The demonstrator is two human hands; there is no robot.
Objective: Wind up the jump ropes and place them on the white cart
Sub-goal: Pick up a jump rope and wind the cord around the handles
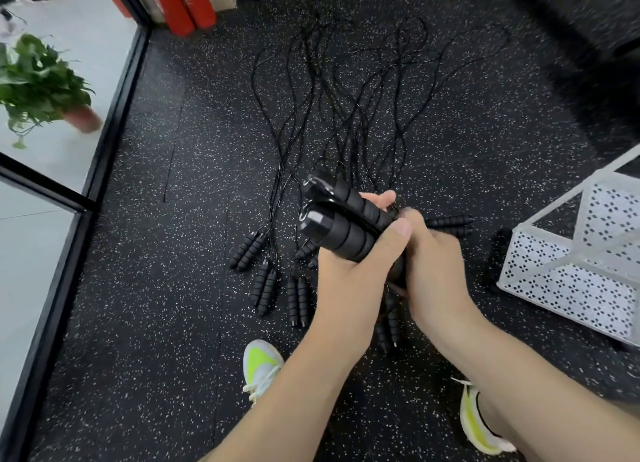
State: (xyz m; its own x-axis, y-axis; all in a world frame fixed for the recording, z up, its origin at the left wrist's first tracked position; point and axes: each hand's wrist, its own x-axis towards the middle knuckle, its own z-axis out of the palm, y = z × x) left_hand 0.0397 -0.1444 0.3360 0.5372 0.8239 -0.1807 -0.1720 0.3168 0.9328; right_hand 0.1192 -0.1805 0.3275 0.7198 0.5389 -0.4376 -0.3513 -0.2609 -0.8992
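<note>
Both hands are up over the speckled black rubber floor (156, 288): left hand (349, 274) has its grip wrapped around a pair of black ribbed foam jump rope handles (341, 224), right hand (433, 264) curled at their far end. More black jump ropes (332, 115) lie spread on the floor; the white perforated metal cart (568, 264) sits just right.

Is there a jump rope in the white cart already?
No, the visible compartments of the white perforated metal cart hold nothing, while the black foam-handled jump ropes lie on the speckled floor.
</note>
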